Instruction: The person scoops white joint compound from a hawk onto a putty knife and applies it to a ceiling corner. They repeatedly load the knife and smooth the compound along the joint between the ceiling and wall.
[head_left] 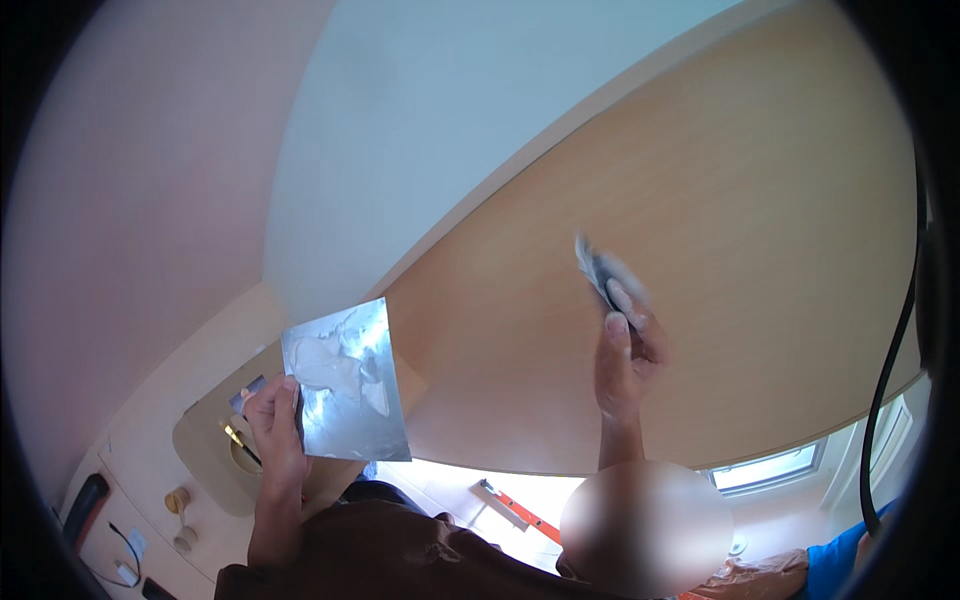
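My left hand (272,422) grips the left edge of a flat rectangular metal plate (352,438), its thumb lying on top. White filler paste (328,366) is spread in an uneven heap over the plate's middle and upper part. A small bluish-grey flat piece (248,392) shows behind the left fingers; what it belongs to is hidden. My right hand (632,362) is raised, closed around a putty knife (598,278), apart from the plate. White paste coats the knife's tip and smears the fingers. Motion blurs the knife, so I cannot tell whether it touches the panel behind.
A broad wood-toned panel (760,250) fills the right, bordering a pale blue surface (420,130). At lower left, a paintbrush (240,443) lies by a beige tray-like shape. An orange spirit level (525,512) lies below. A black cable (888,370) hangs at right, near a window (768,468).
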